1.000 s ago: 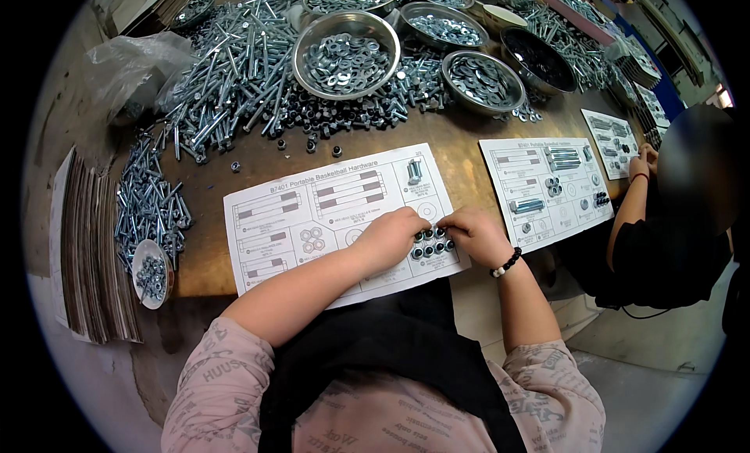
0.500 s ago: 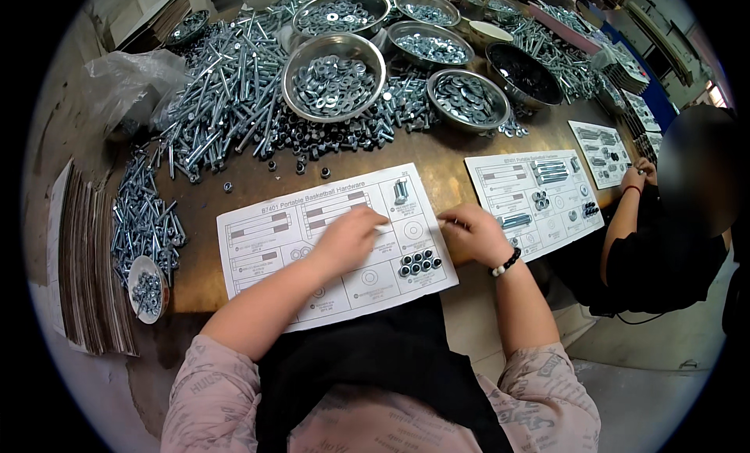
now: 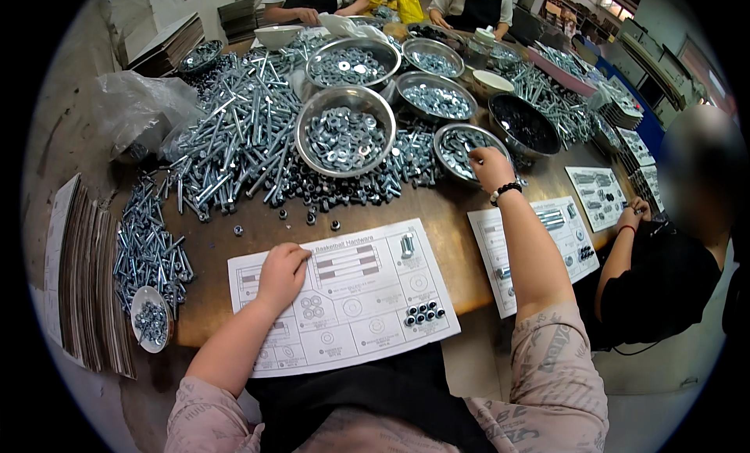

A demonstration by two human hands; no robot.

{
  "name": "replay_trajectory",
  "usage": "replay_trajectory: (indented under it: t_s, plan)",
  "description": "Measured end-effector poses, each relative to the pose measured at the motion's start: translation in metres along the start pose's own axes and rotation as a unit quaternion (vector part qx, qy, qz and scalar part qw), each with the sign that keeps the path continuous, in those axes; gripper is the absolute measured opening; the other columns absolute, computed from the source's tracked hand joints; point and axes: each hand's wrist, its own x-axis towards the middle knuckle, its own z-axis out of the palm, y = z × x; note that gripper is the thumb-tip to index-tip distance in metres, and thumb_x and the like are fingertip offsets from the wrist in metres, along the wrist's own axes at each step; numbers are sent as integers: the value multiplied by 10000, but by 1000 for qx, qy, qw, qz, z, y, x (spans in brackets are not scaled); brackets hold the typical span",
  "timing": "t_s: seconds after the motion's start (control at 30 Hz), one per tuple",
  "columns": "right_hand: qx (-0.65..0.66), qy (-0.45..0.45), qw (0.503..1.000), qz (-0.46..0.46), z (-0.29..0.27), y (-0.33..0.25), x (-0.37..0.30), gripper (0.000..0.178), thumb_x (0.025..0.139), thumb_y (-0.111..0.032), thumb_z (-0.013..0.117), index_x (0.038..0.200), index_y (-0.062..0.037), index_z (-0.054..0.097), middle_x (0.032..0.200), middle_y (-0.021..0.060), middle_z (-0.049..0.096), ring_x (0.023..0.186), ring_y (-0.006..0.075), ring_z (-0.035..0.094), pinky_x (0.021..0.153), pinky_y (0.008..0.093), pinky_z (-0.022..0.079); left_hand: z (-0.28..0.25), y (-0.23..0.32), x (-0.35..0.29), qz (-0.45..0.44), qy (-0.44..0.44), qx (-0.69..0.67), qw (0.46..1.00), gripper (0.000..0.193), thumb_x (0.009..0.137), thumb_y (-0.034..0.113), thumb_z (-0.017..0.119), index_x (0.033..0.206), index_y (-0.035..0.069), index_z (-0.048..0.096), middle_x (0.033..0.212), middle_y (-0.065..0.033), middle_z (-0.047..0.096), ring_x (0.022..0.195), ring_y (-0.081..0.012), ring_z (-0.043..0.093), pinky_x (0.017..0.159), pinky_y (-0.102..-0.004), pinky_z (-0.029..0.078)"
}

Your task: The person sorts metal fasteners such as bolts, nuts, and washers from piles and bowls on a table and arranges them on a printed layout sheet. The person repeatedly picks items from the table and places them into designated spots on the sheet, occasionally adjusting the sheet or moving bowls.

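Observation:
A white printed hardware sheet [image 3: 375, 281] lies in front of me at the table's near edge. Two short bolts [image 3: 407, 246] sit in its upper right box, with several dark-centred nuts [image 3: 424, 314] grouped lower down. My left hand [image 3: 283, 279] rests on the sheet's upper left, fingers laid over its far edge. Out to the right, my right hand [image 3: 492, 168] reaches into a steel bowl [image 3: 447, 170] of flat washers [image 3: 455, 143]. Its fingers are bent together at the washers; what is between them is hidden.
Loose bolts [image 3: 242, 132] heap behind the sheet, around a steel bowl of washers [image 3: 344, 171]. A black bowl [image 3: 539, 150] stands right of my hand. Beneath my right forearm lies a second sheet [image 3: 486, 250]. A co-worker's hand [image 3: 634, 212] is at the right; others sit opposite.
My right hand has gone from beside the sheet up into the washer bowl. My left hand has shifted left across the sheet. The view has tilted up, showing people opposite.

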Motion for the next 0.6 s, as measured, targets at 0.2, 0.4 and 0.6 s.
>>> replay_trajectory:
  t_s: [0.2,0.4,0.6]
  plan:
    - [-100,-69,992,40,30,0,48,274,753,-135,582,1023,-154,628,1059,138,563,986,323,543,862,400,439,-4,1,-2,-8,-7,5,1000,157,724,49,577,869,51,637,908,-103,570,854,-291,526,760,-372,438]
    - [-125,-132,976,121,46,-3,72,323,740,-193,630,1062,-174,617,1137,139,539,1069,296,519,906,382,430,-6,-1,-3,-18,-32,3,999,168,738,82,569,888,70,644,910,-76,569,865,-263,528,781,-358,436]
    - [-69,-154,976,135,40,11,84,297,716,-233,678,1003,-157,667,1039,119,625,967,268,589,859,371,458,-5,1,-2,-11,-18,5,1000,154,754,98,578,890,80,650,911,-53,572,864,-244,531,776,-350,438]
